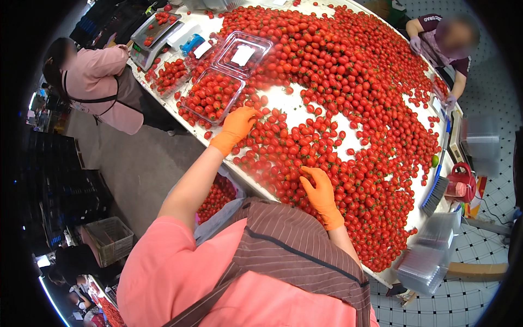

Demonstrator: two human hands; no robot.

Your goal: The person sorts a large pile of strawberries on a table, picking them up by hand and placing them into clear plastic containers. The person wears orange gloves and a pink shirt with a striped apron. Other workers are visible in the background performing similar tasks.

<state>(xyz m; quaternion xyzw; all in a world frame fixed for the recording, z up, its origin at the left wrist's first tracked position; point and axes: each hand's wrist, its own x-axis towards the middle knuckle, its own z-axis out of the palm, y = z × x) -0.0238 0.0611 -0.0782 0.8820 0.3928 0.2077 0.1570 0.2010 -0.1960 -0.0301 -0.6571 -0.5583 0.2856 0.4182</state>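
Observation:
Cherry tomatoes [347,61] with green stems cover much of the white table [282,100] before me. My left hand [238,126], in an orange glove, reaches over tomatoes beside the near right corner of a clear plastic clamshell [222,114]. Its fingers are bent, and whether a tomato is inside them is hidden. Tomatoes fill the clamshell's base; its lid [242,55], bearing a white label, lies folded back. My right hand [321,195], also orange-gloved, is low over the tomatoes nearer my body. Thumb and forefinger are apart, with nothing visibly gripped.
A digital scale [148,49], a blue tape dispenser [192,43] and another filled clamshell [169,77] stand left. A person in pink [96,77] is beside them. Opposite, another person [443,49] wears gloves. Along the right edge are a blue brush [435,194] and stacked clear containers [429,249].

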